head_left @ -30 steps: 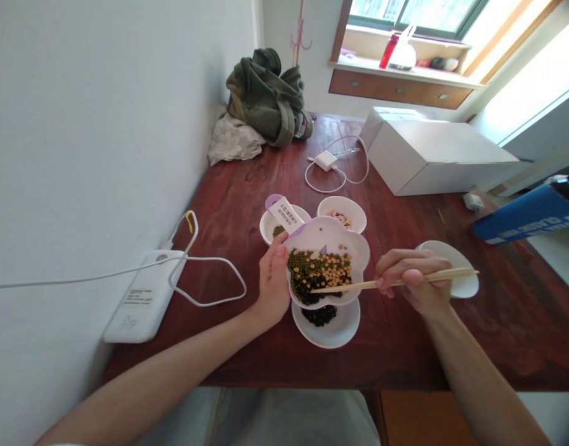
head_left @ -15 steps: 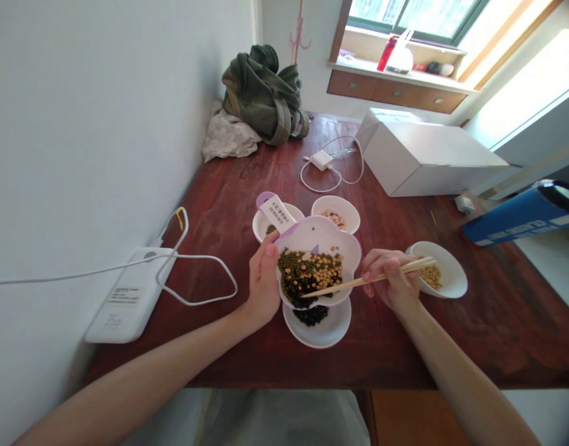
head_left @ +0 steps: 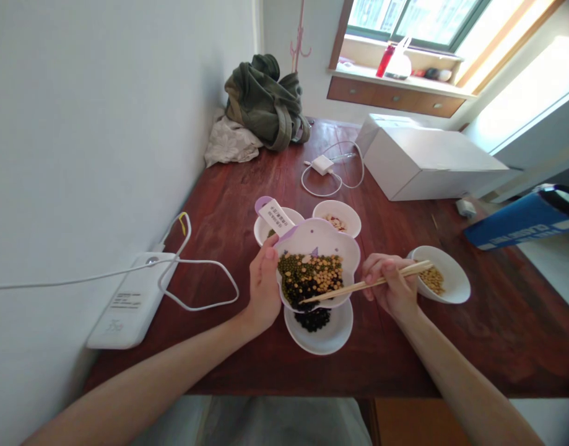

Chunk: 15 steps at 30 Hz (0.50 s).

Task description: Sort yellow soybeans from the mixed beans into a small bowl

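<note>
Head view: a dark red wooden table (head_left: 247,204) stands pushed against a white wall (head_left: 103,124), with a window and a wooden sill (head_left: 395,83) at the far end of the room. On the sill stand a red bottle (head_left: 387,59) and a white jug (head_left: 398,61).

The left hand (head_left: 264,285) is curled round the near-left rim of a flower-shaped white bowl (head_left: 328,238), thumb up on the edge, holding it tilted over the table. The bowl holds mixed green, yellow and black beans (head_left: 312,279). A white tag (head_left: 275,217) with dark printed lines sticks up from its purple handle just beyond the left thumb; the writing is too small to read.

The right hand (head_left: 390,286) has its fingers pressed together on a pair of wooden chopsticks (head_left: 358,286), whose tips reach leftward into the beans. Just right of this hand sits a small white dish of yellow beans (head_left: 439,282). Under the bowl, between both hands, lies a dish of black beans (head_left: 319,328). Beyond the hands are two more small dishes (head_left: 337,218).

Left of the left hand, a white power strip (head_left: 126,303) with faint unreadable print lies by the wall, its cable looping beside it. Farther off lie a white charger (head_left: 322,165), a white box (head_left: 428,161), a green bag (head_left: 265,102) on pale cloth, and, far right, a blue box (head_left: 521,223) with white lettering that cannot be read.
</note>
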Motion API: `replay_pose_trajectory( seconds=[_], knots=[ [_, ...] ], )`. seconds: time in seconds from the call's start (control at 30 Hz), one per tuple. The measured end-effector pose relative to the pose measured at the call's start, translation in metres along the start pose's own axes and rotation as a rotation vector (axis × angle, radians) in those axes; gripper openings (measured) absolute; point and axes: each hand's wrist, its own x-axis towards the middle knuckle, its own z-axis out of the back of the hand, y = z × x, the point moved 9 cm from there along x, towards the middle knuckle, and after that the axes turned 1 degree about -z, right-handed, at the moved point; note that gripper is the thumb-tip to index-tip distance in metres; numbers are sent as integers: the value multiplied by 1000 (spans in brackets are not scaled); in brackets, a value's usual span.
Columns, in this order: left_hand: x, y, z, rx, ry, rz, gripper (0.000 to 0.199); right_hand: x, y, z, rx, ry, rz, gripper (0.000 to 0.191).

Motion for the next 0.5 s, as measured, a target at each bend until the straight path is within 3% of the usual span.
replay_pose_trajectory(
  seconds=[0.5],
  knots=[
    [-1, 3, 1, -24, 28, 8, 62, 2, 2, 8, 18, -102, 14, 52]
  ],
)
